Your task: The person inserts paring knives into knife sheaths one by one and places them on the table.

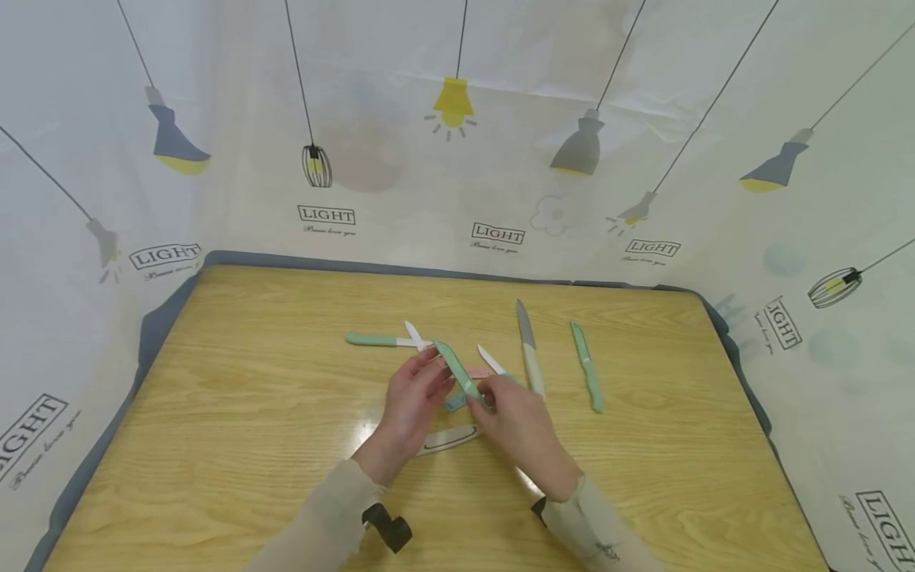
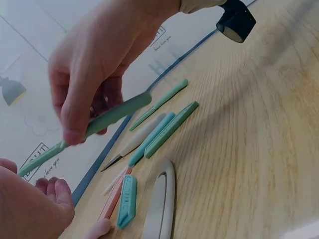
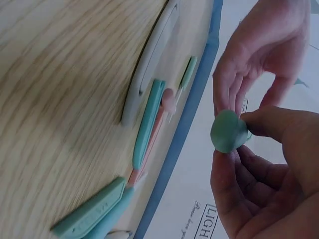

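Note:
My right hand [image 1: 520,419] pinches the handle of a green knife [image 2: 119,113] between thumb and fingers. A slim green part covers its blade end, which points up and left toward my left hand [image 1: 409,401]. The left fingers lie beside and behind that end, loosely bent, apparently touching it without closing round it. Below the hands lie a blue sheath [image 2: 127,201], a cream sheath [image 2: 164,199] and a pink handle [image 2: 112,196]. Close to the right hand are a blue handle [image 2: 152,139] and a green sheath [image 2: 172,129], both hidden by that hand in the head view.
A green-handled knife [image 1: 372,340] with a white blade lies at the left. To the right are a cream-handled knife [image 1: 530,357] with a grey blade and another green knife [image 1: 587,367]. Behind the wooden table [image 1: 214,381] hangs a lamp-printed sheet [image 1: 400,159].

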Motion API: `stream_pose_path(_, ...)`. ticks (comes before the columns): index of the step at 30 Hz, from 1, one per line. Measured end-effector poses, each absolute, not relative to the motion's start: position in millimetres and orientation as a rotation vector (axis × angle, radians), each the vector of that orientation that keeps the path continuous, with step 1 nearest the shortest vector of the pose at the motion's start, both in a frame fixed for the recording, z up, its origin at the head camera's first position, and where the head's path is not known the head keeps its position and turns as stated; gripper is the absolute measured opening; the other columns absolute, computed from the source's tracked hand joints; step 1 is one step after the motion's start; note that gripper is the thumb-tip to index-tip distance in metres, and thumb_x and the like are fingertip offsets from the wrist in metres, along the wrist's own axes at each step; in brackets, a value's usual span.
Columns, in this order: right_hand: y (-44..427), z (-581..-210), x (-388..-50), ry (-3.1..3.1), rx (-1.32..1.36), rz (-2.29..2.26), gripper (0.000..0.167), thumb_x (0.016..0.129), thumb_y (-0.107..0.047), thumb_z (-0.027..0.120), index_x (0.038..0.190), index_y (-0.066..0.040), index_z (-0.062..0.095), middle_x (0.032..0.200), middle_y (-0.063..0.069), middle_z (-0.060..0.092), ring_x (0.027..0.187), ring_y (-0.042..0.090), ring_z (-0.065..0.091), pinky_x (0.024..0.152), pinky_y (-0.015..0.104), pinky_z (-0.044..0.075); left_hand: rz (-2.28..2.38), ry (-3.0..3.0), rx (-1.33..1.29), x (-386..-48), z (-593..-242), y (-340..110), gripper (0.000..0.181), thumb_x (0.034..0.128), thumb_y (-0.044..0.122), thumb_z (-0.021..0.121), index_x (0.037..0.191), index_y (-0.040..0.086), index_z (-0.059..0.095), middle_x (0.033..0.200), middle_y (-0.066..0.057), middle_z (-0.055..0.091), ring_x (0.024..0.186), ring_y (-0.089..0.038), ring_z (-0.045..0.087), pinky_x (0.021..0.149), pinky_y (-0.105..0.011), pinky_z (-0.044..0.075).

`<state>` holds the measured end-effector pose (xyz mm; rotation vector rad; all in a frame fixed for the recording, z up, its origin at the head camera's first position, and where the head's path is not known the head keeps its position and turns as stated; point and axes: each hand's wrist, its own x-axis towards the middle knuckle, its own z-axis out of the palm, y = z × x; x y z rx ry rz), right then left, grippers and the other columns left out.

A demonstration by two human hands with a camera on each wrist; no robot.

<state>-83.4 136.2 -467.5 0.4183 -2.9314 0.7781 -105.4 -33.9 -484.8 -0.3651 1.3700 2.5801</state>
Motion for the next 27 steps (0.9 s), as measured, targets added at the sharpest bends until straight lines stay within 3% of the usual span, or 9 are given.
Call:
stream_pose_path(3, 146, -467, -85, -2.942, 0.375, 0.771, 0.018, 0.093, -0.024, 0.078, 0.1, -0.007, 0.073, 0.082, -0.002, 0.065, 0.068, 0.01, 0.055, 0.059, 0.028, 0.052, 2.585, 1.386, -0.392, -106, -485, -39, 0.036, 0.1037, 0.003, 0.056, 0.138, -0.006, 0.049, 0.118, -0.008, 0.066, 0.105, -0.016, 0.067, 0.1, -0.034, 0.057)
stream_pose_path(15, 206, -470, -96, -2.993, 0.234, 0.797, 0.024, 0.098, -0.021, 0.073, 0.104, 0.002, 0.071, 0.088, 0.008, 0.068, 0.075, 0.018, 0.064, 0.063, 0.034, 0.059, 2.554, 1.478, -0.511, -113, -484, -64, 0.032, 0.1029, 0.002, 0.059, 0.133, -0.004, 0.051, 0.115, -0.007, 0.065, 0.109, -0.021, 0.064, 0.108, -0.042, 0.052)
stream_pose_path(22, 243, -473, -106, -3.014, 0.151, 0.709, 0.026, 0.099, -0.021, 0.07, 0.105, 0.004, 0.072, 0.087, 0.012, 0.071, 0.067, 0.018, 0.062, 0.061, 0.037, 0.058, 2.558, 1.504, -0.553, -113, -482, -81, 0.032, 0.104, 0.001, 0.055, 0.135, -0.004, 0.05, 0.113, -0.002, 0.062, 0.105, -0.017, 0.063, 0.105, -0.038, 0.054)
stream_pose_path(27, 266, -472, -114, -3.069, 0.082, 0.687, 0.031, 0.101, -0.022, 0.066, 0.109, 0.008, 0.07, 0.092, 0.016, 0.072, 0.074, 0.024, 0.067, 0.067, 0.045, 0.061, 2.567, 1.519, -0.547, -113, -481, -93, 0.029, 0.1037, 0.001, 0.056, 0.132, -0.004, 0.05, 0.113, -0.001, 0.062, 0.103, -0.016, 0.063, 0.104, -0.036, 0.054)
